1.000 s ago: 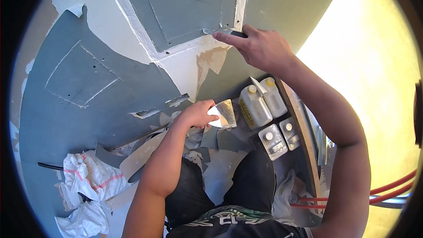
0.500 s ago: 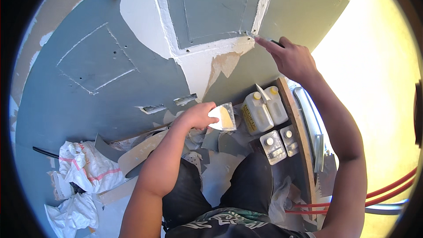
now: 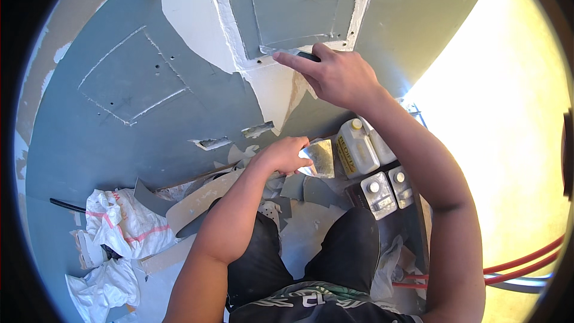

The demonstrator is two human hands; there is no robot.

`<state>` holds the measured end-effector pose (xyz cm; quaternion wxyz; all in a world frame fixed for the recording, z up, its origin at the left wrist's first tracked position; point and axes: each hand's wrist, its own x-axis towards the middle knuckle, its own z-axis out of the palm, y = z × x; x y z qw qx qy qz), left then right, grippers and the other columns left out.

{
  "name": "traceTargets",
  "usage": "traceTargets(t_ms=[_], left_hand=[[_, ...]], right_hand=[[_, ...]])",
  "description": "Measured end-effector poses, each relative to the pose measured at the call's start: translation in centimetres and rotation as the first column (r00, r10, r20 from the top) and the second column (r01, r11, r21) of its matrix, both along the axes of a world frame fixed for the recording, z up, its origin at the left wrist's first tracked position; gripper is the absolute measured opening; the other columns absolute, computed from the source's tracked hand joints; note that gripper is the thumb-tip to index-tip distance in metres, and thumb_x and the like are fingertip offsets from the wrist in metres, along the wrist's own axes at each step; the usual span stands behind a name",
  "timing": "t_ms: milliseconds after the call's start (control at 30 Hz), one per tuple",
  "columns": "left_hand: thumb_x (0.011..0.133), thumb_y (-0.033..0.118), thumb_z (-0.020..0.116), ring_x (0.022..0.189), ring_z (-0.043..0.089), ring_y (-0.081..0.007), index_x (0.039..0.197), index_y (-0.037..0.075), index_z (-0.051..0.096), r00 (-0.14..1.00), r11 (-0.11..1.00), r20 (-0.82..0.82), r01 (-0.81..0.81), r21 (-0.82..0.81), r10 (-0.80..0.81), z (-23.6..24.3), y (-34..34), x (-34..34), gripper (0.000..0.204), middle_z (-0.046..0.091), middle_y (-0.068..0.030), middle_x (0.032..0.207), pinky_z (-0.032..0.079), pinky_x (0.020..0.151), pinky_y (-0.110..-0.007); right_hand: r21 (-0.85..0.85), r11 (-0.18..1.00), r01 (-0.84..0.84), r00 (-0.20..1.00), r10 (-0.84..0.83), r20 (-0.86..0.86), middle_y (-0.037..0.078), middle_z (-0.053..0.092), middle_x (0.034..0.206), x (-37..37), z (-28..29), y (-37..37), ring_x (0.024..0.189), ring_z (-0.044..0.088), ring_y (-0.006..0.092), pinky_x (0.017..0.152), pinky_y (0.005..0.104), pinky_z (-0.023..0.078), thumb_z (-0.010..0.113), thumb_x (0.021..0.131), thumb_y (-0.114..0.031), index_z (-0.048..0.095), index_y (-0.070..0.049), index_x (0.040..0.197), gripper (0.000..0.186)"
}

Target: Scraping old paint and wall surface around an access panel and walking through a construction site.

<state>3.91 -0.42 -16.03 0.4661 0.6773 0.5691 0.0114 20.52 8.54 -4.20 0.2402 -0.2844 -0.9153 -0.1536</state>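
Note:
My right hand is closed around the dark handle of a putty knife, index finger stretched toward the blade. Its blade lies against the white filler along the lower edge of a grey-green wall panel. Lower down, my left hand grips a flat metal plate with pale compound on it, held apart from the wall. White filler runs up the panel's left side. Below the joint, the board's paper is torn to a point, showing white and brown.
Several plastic jugs stand by my right knee, beside a wooden edge. White sacks and board offcuts lie at the left. Red hoses cross at the lower right. Two slots are cut low in the wall.
My right hand has swept the putty knife left along the panel's lower joint. My left hand has shifted slightly right, and the plate is turned so its surface catches light differently.

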Motion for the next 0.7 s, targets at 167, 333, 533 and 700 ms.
traceTargets(t_ms=[167,333,533,700], left_hand=[[0.09,0.027,0.072,0.059,0.067,-0.0196,0.12,0.003,0.058,0.999,0.999,0.002,-0.04,0.008,0.04,-0.1,-0.1,-0.9,0.041,0.073,-0.0138,0.088,0.053,0.056,-0.035],[0.091,0.027,0.073,0.059,0.067,-0.0174,0.121,0.003,0.057,0.999,0.999,0.0,-0.038,-0.033,0.038,-1.0,1.2,-1.0,0.041,0.073,-0.013,0.088,0.053,0.054,-0.034],[0.091,0.026,0.073,0.057,0.065,-0.0149,0.119,0.001,0.057,1.0,1.0,0.019,-0.001,-0.018,0.001,-1.5,1.9,-0.1,0.04,0.072,-0.0112,0.085,0.051,0.051,-0.032],[0.092,0.025,0.073,0.055,0.064,-0.0147,0.118,0.001,0.057,0.999,0.998,0.042,-0.02,-0.053,0.022,-0.6,1.3,-1.0,0.039,0.072,-0.0104,0.083,0.049,0.05,-0.031]], right_hand=[[0.024,0.999,0.031,0.997,-0.032,0.073,0.006,0.057,0.08,0.6,0.3,0.2,0.057,0.062,0.0232,0.049,0.0373,0.055,0.066,0.092,-0.02,0.051,-0.046,0.146,0.062],[0.081,0.994,0.074,0.991,-0.083,0.103,0.006,0.058,0.082,1.3,1.3,0.2,0.059,0.063,0.0233,0.049,0.0362,0.055,0.065,0.093,-0.02,0.051,-0.048,0.145,0.06],[0.101,0.987,0.122,0.98,-0.136,0.145,0.006,0.058,0.081,5.5,1.6,2.1,0.058,0.062,0.0231,0.05,0.0376,0.055,0.063,0.096,-0.021,0.051,-0.049,0.145,0.057],[0.069,0.977,0.203,0.962,-0.212,0.173,0.005,0.057,0.08,8.8,1.8,2.4,0.056,0.061,0.0225,0.05,0.0385,0.053,0.062,0.098,-0.023,0.052,-0.048,0.144,0.054]])
